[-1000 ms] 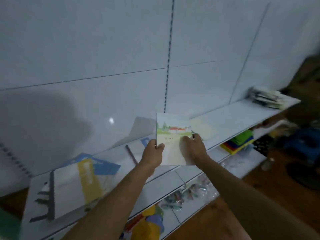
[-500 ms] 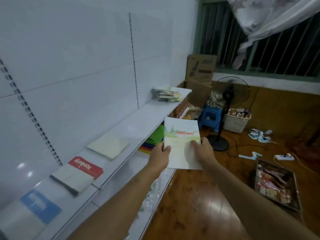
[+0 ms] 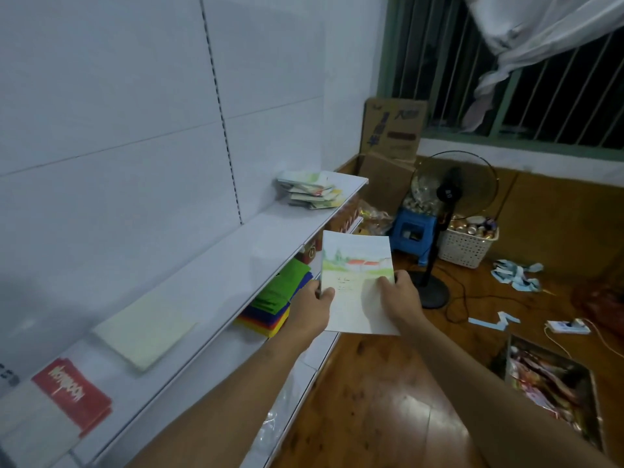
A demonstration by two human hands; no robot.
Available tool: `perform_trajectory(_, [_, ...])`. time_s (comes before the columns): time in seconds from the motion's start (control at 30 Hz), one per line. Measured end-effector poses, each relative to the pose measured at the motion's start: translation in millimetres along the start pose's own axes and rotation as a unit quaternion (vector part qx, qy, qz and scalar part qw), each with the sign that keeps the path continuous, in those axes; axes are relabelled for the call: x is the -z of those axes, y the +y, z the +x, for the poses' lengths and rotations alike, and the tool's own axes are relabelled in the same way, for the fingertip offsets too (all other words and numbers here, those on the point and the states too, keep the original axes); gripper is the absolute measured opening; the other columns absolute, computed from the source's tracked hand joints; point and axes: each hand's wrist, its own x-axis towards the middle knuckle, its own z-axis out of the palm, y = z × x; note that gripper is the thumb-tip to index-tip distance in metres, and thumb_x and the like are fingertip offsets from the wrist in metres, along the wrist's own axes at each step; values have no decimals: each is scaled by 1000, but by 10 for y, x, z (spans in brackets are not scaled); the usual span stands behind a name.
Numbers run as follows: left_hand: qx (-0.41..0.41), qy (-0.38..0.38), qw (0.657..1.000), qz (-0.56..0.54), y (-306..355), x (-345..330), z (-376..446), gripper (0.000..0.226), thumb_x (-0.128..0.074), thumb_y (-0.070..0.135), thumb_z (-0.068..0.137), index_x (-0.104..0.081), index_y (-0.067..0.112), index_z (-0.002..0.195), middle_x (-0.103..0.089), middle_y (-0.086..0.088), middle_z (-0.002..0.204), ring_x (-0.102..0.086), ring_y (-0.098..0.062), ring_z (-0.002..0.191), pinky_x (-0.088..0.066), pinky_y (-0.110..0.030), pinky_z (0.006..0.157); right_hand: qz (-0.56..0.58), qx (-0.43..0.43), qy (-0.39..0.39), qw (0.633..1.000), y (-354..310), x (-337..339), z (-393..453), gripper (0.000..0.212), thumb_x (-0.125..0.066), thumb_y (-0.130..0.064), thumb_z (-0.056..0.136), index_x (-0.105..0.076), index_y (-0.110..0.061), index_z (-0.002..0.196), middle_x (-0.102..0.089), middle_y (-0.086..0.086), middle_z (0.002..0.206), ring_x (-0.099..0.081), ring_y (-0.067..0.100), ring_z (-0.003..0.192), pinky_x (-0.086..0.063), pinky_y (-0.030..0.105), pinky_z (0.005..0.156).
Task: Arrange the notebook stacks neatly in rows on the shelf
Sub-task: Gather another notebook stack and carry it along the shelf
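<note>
Both hands hold one notebook (image 3: 356, 282) in the air, beside the shelf (image 3: 216, 282) edge: the left hand (image 3: 312, 310) pinches its left side, the right hand (image 3: 400, 298) its right, probably to keep it flat. Far along the shelf, a loose pile (image 3: 310, 189) waits for tidying.

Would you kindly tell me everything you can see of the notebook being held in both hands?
The notebook is thin and soft-covered, seemingly paper, with a pale painted landscape: greenish field, red roofs, light sky, and small dark writing too small to read. It is closed, held tilted in the air beyond the shelf's front edge, above the wooden floor. The left hand pinches its lower left edge; the right hand grips its right side, thumb on the cover. Nothing else touches it.
</note>
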Motion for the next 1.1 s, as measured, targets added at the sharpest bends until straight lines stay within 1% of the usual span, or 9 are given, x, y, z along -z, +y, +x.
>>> perform_trajectory(0.1, [7, 10, 1000, -4, -31, 12, 509, 18, -50, 28, 96, -58, 12, 98, -65, -8, 94, -62, -23, 82, -54, -40, 74, -12, 0, -7, 1000, -124, -187, 410, 23, -44, -37, 93, -39, -25, 111, -55, 0, 108, -60, 22, 89, -55, 46, 81])
perform_trajectory(0.17, [9, 19, 1000, -12, -37, 85, 880, 15, -52, 27, 96, -61, 18, 102, -68, -3, 99, -64, -19, 84, -53, -34, 70, -19, 5, -17, 1000, -249, -358, 723, 23, -44, -35, 93, -40, -23, 112, -55, 3, 108, -59, 24, 89, -54, 47, 81])
perform_trajectory(0.23, [16, 33, 999, -16, -56, 211, 1230, 22, -54, 27, 95, -64, 17, 111, -69, -2, 106, -64, -16, 85, -51, -26, 68, -27, 15, -26, 999, -423, -560, 1038, 29, -45, -33, 93, -42, -19, 118, -55, 4, 109, -58, 23, 85, -53, 42, 75])
perform_trajectory(0.3, [31, 53, 998, -6, -99, 373, 1530, 27, -57, 28, 93, -64, 14, 114, -68, -3, 109, -64, -20, 92, -53, -30, 78, -34, 33, -40, 998, -612, -782, 1311, 33, -46, -32, 93, -42, -18, 123, -55, 4, 111, -57, 20, 79, -51, 35, 68])
perform_trajectory(0.4, [63, 84, 994, 13, -207, 667, 1888, 29, -61, 30, 90, -60, 14, 114, -67, -5, 106, -64, -22, 94, -54, -35, 84, -41, 58, -83, 994, -852, -1188, 1650, 36, -45, -33, 94, -39, -20, 127, -54, 3, 110, -59, 25, 86, -54, 44, 76])
perform_trajectory(0.53, [110, 149, 982, 43, -489, 1105, 2113, 40, -67, 30, 86, -51, 14, 119, -66, -7, 107, -64, -22, 93, -51, -30, 78, -93, 91, -166, 978, -1077, -1876, 1945, 21, -46, -30, 92, -43, -15, 107, -55, 11, 102, -55, 28, 83, -46, 37, 71])
perform_trajectory(0.73, [222, 237, 944, 59, -1105, 1597, 2164, 42, -66, 31, 87, -46, 9, 117, -59, -10, 114, -60, -24, 100, -49, -31, 78, -162, 176, -324, 915, -1216, -2987, 2115, 20, -55, -26, 88, -50, -9, 95, -57, 9, 91, -50, 17, 70, -37, 30, 57])
perform_trajectory(0.9, [293, 286, 910, 56, -1467, 1623, 2074, 39, -63, 25, 88, -41, 7, 115, -60, -13, 110, -61, -25, 92, -43, -26, 62, -197, 216, -430, 854, -1208, -3591, 2098, 26, -54, -19, 89, -50, -7, 112, -59, 12, 104, -54, 29, 88, -43, 34, 72])
perform_trajectory(1.1, [379, 340, 857, 74, -1746, 1483, 2041, 39, -54, 15, 93, -39, 2, 126, -56, -18, 118, -57, -28, 104, -46, -33, 82, -249, 269, -495, 788, -1044, -4040, 2030, 31, -56, -24, 91, -52, -6, 115, -61, 14, 112, -58, 31, 101, -41, 30, 75])
